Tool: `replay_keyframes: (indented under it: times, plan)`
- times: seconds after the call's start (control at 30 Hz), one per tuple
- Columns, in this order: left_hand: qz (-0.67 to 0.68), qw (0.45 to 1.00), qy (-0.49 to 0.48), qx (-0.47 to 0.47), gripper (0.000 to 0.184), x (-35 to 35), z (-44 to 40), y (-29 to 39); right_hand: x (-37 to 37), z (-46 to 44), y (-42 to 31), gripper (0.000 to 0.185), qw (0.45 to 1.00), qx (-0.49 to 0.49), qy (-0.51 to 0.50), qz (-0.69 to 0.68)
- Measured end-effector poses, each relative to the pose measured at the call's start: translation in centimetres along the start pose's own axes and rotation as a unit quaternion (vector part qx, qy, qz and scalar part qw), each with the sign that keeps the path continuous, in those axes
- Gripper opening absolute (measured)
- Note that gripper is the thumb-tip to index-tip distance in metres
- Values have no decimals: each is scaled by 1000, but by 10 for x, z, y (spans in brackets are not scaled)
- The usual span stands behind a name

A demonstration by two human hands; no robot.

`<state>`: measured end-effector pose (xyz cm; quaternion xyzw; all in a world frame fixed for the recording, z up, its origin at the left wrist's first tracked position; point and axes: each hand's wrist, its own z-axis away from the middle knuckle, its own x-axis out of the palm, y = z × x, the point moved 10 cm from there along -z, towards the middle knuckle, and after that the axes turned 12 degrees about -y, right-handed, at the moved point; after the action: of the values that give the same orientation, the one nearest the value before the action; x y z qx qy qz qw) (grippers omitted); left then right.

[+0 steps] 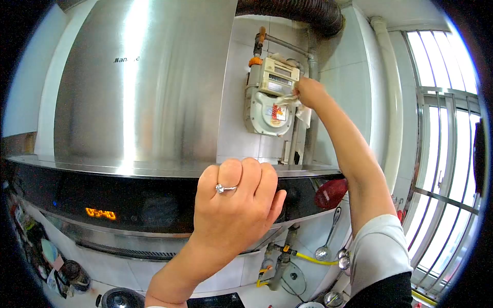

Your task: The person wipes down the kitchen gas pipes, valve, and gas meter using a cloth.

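My right hand (311,94) reaches up to the right side of a gas meter (255,114) on the tiled wall. Its fingers are closed on a pale, crumpled cloth (304,117), which hangs down beside the meter and partly touches its front. My left hand (236,197), wearing a ring, is a closed fist in front of the upper front edge of the range hood (154,128). The fingertips of that hand are hidden, so whether it grips the edge or something else cannot be seen.
A dark corrugated duct (292,13) runs above the meter. The hood's black panel (149,197) shows lit digits. Below are a yellow gas hose (318,261), a hanging slotted ladle (323,251) and a lidded pot (120,297). A barred window (441,138) stands at right.
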<state>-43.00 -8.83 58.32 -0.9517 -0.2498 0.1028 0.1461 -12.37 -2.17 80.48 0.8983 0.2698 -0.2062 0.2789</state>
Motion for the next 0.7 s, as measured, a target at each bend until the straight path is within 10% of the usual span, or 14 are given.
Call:
replay_keyframes:
  times: [0.13,0.3,0.7]
  plan:
    - [-8,1000,-11,-9,33,2,-1,0,-14,20,3,16,997,48,-5,58]
    - [-12,1000,-2,-10,32,2,0,-2,-44,40,-83,19,952,-248,48,-173]
    - [-11,1000,-8,-4,33,1,1,-1,5,33,-119,45,967,-196,-157,-54]
